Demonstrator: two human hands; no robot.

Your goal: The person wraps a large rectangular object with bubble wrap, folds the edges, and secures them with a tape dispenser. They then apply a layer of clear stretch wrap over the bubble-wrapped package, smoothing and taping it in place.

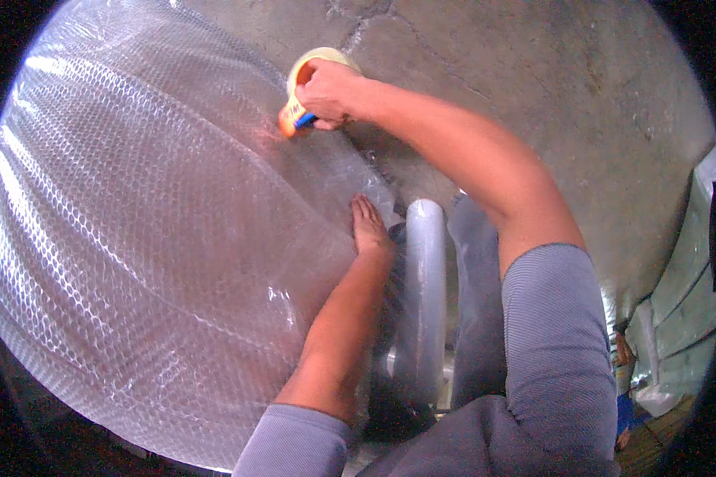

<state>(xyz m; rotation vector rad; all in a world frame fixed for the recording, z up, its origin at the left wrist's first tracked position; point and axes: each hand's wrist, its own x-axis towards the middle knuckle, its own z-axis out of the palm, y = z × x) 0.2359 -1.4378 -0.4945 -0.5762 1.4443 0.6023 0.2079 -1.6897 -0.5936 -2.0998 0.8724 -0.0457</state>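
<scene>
A large object wrapped in clear bubble wrap [159, 207] fills the left side of the head view. My right hand [328, 94] grips a roll of packing tape [344, 56] with a yellow core, fingers hooked through its middle. The roll's orange and blue lower part is close to the wrap's far right edge. Nearer to me, my left hand [368, 222] lies with fingers stretched out, pressing on the wrap near that same edge. Whether a strip of tape runs between the two hands, I cannot make out.
A white cylindrical roll [426, 302] stands between my dark-trousered legs [477, 310]. Bare grey concrete floor [549, 71] lies beyond and to the right. Crumpled plastic sheeting [676, 318] hangs or lies at the far right edge.
</scene>
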